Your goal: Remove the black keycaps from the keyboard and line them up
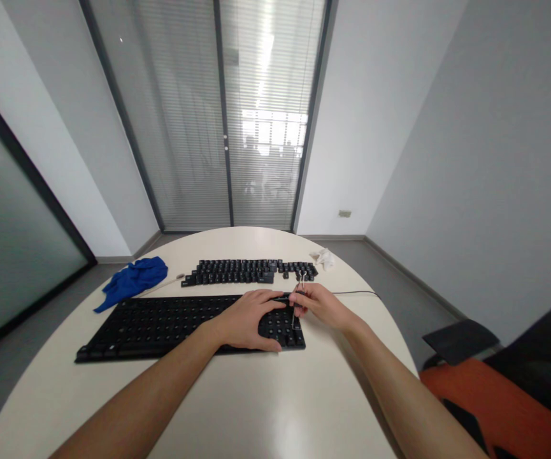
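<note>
A black keyboard [160, 325] lies across the table with most of its keycaps off; a few caps still sit at its right end. My left hand [251, 319] rests on the keyboard's right half, fingers spread and thumb along the front edge, gripping nothing. Pinched in my right hand [323, 303] is a wire keycap puller [302, 278]. Its lower wires reach down to the keys at the right end of the keyboard; whether they hook a cap is too small to tell. Behind the keyboard, loose black keycaps [232, 271] stand in rows that follow the key layout.
On the left lie a crumpled blue cloth [136, 277] and a thin brush-like stick [160, 287]. White crumpled tissue [323, 257] sits at the back right, near a black cable [356, 292]. An orange-seated chair [490, 401] stands right of the round white table [256, 408].
</note>
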Motion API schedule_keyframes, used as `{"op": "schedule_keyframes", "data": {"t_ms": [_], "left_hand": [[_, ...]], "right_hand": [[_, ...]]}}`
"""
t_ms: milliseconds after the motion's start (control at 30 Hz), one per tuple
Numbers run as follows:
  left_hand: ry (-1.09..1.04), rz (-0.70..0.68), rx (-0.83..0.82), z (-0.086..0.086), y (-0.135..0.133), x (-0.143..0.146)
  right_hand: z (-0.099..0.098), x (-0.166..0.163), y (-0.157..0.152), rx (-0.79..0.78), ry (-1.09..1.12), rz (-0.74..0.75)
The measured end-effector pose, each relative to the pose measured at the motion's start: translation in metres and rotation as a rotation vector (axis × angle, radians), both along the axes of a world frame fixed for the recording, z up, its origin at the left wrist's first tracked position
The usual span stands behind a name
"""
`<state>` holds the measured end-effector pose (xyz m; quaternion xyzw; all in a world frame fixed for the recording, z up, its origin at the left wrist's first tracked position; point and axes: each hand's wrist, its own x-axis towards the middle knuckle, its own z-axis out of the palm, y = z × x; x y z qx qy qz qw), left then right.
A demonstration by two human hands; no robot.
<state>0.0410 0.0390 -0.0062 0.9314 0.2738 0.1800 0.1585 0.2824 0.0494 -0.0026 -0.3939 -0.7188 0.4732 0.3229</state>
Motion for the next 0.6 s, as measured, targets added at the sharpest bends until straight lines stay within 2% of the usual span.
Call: {"op": "schedule_keyframes", "data": {"t_ms": [233,400,600], "left_hand": [[0.011,0.013,0.005,0.003,-0.001,0.0],[0.044,0.028,0.032,0.009,-0.007,0.006],[0.003,0.289,0.111,0.005,-0.029,0.038]], "right_hand": [[-0.003,-0.002,-0.001,-0.043,-0.02,0.028],[-0.002,-0.006,-0.001,-0.006,-0.04,0.04],[0.01,-0.003,-0.008,0.026,-0.126,0.101]]}}
